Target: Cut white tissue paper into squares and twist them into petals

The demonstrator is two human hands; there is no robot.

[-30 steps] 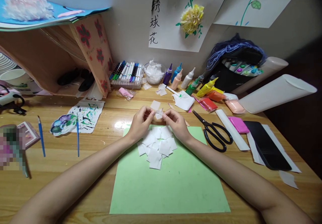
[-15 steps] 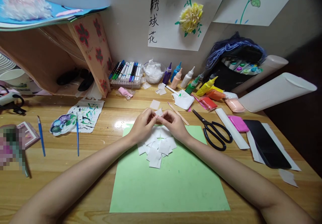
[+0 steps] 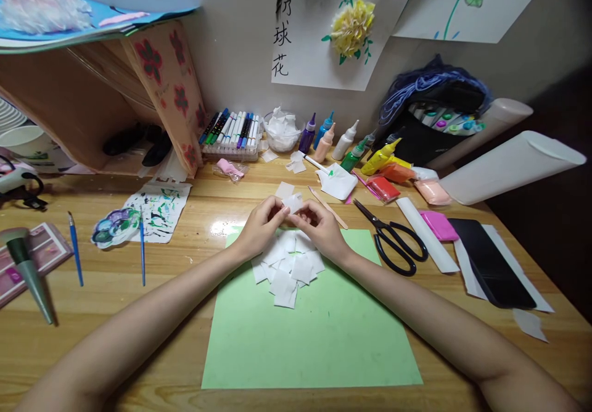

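pinching one small white tissue square (image 3: 293,203) between left hand (image 3: 262,227) and right hand (image 3: 320,227), both closed on it, just above the tissue pile (image 3: 287,266) on the green sheet (image 3: 311,332), likely for folding. behind the sheet, clear bowl (image 3: 282,132) stuffed with tissue, marker tray (image 3: 231,133) full.
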